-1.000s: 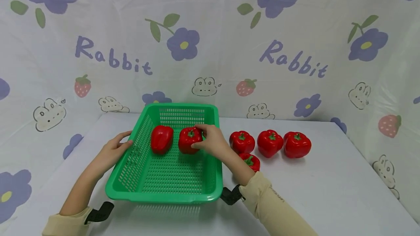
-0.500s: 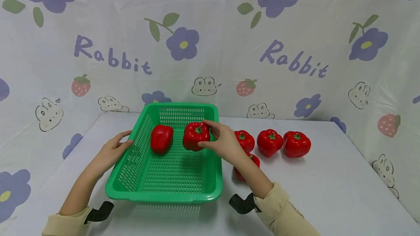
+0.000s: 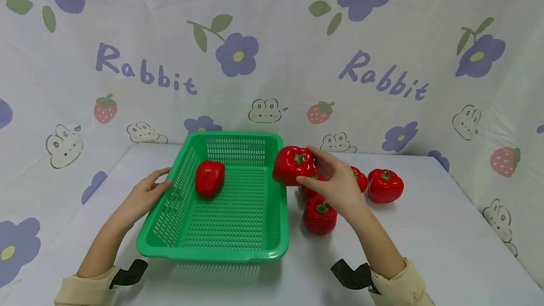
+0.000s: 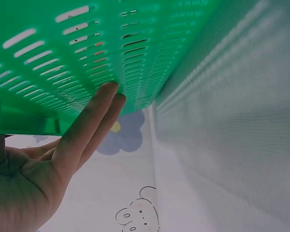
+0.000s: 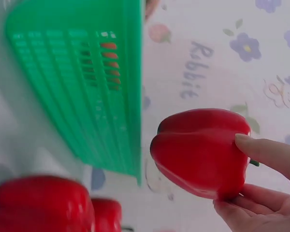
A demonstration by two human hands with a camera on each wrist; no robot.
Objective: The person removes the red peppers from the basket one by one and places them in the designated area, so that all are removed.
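Observation:
My right hand (image 3: pixel 337 185) pinches a glossy red bell pepper (image 3: pixel 291 166) by its stem end, thumb on one side and fingers on the other. The pepper is raised over the right rim of the green basket (image 3: pixel 212 255), and in the right wrist view this bell pepper (image 5: pixel 203 150) appears apart from the basket wall. My left hand (image 3: pixel 146 196) holds the basket's left rim; in the left wrist view its fingers (image 4: pixel 94 121) lie against the slotted outer wall, with the thumb mostly hidden by the rim. Inside the basket lies one red bell pepper (image 3: pixel 210 179).
Right of the basket, several red bell peppers stand on the white table (image 3: pixel 425 240): a near one (image 3: pixel 319 218), a far right one (image 3: pixel 384 186), and others partly hidden behind my right hand. A patterned cloth (image 3: pixel 272 60) hangs at the back.
My right hand has lifted the bell pepper from inside the basket and carried it right, over the right rim. The left hand and the basket stay in place.

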